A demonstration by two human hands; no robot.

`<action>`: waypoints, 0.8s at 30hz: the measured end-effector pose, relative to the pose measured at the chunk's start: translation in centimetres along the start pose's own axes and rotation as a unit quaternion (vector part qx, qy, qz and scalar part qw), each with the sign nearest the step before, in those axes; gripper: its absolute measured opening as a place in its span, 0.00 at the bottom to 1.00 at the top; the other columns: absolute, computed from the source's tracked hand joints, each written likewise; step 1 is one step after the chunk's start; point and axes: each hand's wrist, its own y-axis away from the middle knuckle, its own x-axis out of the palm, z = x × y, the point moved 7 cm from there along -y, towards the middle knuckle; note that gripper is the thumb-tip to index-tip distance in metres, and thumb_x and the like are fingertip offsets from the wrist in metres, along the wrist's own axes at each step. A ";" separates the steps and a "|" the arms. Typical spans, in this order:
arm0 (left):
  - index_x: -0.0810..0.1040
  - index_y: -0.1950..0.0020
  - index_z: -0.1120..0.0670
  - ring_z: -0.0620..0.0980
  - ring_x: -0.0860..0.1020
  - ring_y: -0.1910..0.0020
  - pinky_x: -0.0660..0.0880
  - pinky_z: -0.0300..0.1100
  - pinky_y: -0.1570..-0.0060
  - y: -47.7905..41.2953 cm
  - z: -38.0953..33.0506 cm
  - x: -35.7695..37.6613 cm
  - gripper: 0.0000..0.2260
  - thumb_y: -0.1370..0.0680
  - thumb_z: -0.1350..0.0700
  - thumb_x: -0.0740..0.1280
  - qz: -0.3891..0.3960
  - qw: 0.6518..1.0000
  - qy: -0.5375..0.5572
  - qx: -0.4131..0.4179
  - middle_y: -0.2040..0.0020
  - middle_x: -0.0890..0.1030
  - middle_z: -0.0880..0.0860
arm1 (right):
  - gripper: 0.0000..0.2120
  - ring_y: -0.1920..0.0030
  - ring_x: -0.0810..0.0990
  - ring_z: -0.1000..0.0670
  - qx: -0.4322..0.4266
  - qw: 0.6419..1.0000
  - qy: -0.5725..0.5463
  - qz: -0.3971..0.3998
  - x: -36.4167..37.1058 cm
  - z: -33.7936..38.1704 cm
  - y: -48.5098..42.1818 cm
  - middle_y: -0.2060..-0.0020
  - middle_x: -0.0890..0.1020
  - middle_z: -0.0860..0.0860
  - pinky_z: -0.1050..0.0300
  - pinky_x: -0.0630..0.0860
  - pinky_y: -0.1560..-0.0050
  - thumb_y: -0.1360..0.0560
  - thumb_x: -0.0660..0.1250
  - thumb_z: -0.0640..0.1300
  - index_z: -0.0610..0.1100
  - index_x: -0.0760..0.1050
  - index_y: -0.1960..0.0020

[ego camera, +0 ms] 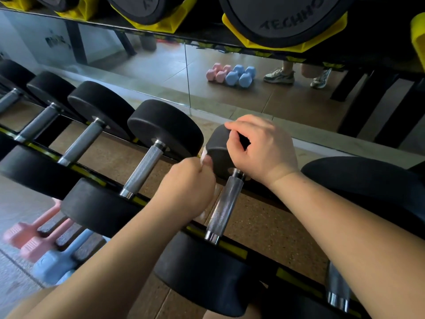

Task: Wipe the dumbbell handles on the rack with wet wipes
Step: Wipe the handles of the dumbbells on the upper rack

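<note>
A row of black dumbbells with knurled steel handles lies across the black and yellow rack rail (pixel 232 246). My left hand (pixel 188 185) is closed on a white wet wipe (pixel 203 155), just left of the middle dumbbell's handle (pixel 226 204). Only small bits of the wipe show past my fingers. My right hand (pixel 259 148) rests on top of that dumbbell's far black head (pixel 217 143), fingers curled over its edge. The neighbouring handle (pixel 143 170) to the left is bare.
A mirror runs behind the rack and reflects pink and blue small dumbbells (pixel 232 73) and someone's sneakers (pixel 279 75). Pink and blue dumbbells (pixel 46 245) lie on the floor at lower left. Large black weights on yellow cradles (pixel 285 19) sit on the shelf above.
</note>
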 end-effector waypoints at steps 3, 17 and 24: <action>0.69 0.33 0.62 0.56 0.80 0.50 0.75 0.49 0.52 -2.1 -0.8 4.3 0.18 0.13 0.49 0.53 0.055 0.997 -0.034 0.040 0.44 0.81 0.59 | 0.16 0.51 0.83 0.48 0.005 1.000 0.006 0.004 0.1 0.0 0.0 0.50 0.85 0.55 0.52 0.79 0.53 0.23 0.62 0.49 0.51 0.86 0.44; 0.75 0.47 0.49 0.47 0.80 0.45 0.75 0.43 0.42 3.7 -0.9 5.0 0.24 0.15 0.36 0.46 0.193 0.971 -0.080 0.114 0.44 0.80 0.52 | 0.15 0.51 0.83 0.49 0.006 1.000 0.006 -0.004 -0.2 0.1 0.1 0.51 0.85 0.55 0.54 0.78 0.56 0.23 0.62 0.49 0.51 0.86 0.44; 0.75 0.58 0.55 0.48 0.77 0.60 0.72 0.43 0.59 -0.9 1.1 0.9 0.27 0.13 0.41 0.46 0.011 0.998 -0.062 0.020 0.60 0.78 0.54 | 0.15 0.50 0.83 0.48 0.002 1.000 0.001 0.004 -0.2 0.2 0.0 0.50 0.85 0.54 0.53 0.79 0.55 0.22 0.63 0.48 0.49 0.86 0.43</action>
